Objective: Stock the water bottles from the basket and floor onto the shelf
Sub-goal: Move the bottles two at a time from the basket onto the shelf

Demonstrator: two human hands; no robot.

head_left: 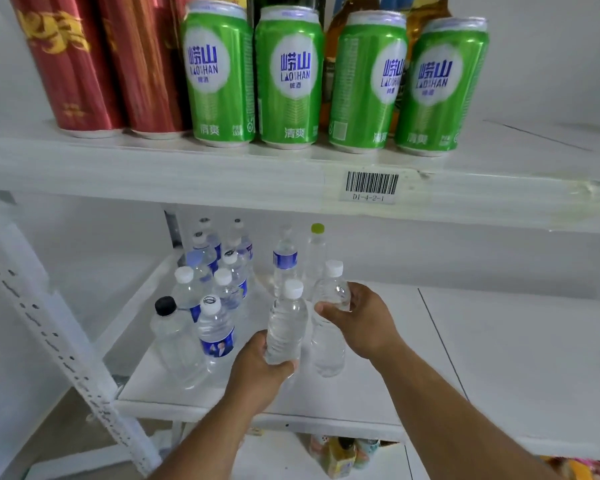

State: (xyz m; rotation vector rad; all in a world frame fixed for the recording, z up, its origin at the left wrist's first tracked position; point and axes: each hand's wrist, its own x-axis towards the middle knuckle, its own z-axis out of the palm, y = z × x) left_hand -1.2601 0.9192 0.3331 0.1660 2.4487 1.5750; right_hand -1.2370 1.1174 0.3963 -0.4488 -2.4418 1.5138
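My left hand (257, 368) grips the base of a clear, unlabelled water bottle (286, 323) with a white cap, held upright over the white middle shelf (499, 358). Just to its right, my right hand (357, 317) is wrapped around the upper part of a second clear white-capped bottle (328, 344), whose base is at the shelf board. Several water bottles (219, 289), some with blue labels, stand grouped at the shelf's left. A black-capped bottle (174, 337) is at the front left. Behind my hands stand a blue-labelled bottle (284, 261) and a green-capped one (316, 251).
The shelf above carries green beer cans (291, 77) and red cans (84, 64), with a barcode tag (371, 185) on its front edge. A perforated white upright (59, 344) runs down the left. Small colourful bottles (340, 455) sit on the shelf below.
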